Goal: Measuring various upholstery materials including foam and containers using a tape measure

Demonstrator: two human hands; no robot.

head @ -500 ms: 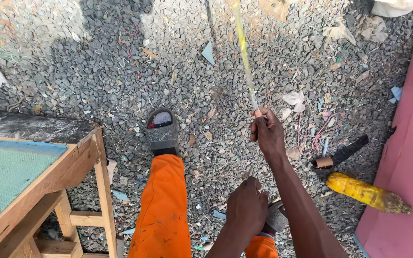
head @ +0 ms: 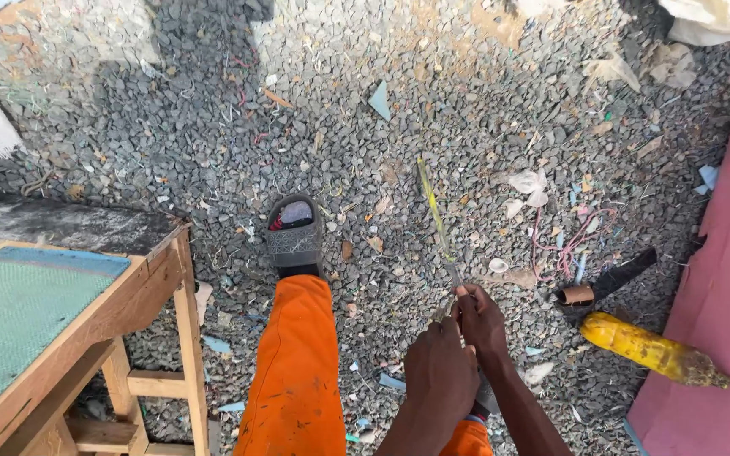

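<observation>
You are holding a thin yellow-green strip (head: 434, 211) at its near end, your right hand (head: 482, 319) pinching it and your left hand (head: 439, 371) closing in a tight grip just beside, while the rest of the strip is stretching away over the gravel (head: 466, 101) toward your sandal (head: 295, 235). You are judging by the pose to be mid-pull or mid-trim on the strip. The next move is probably calling for steady tension and a firm pinch so it is not slipping.
</observation>
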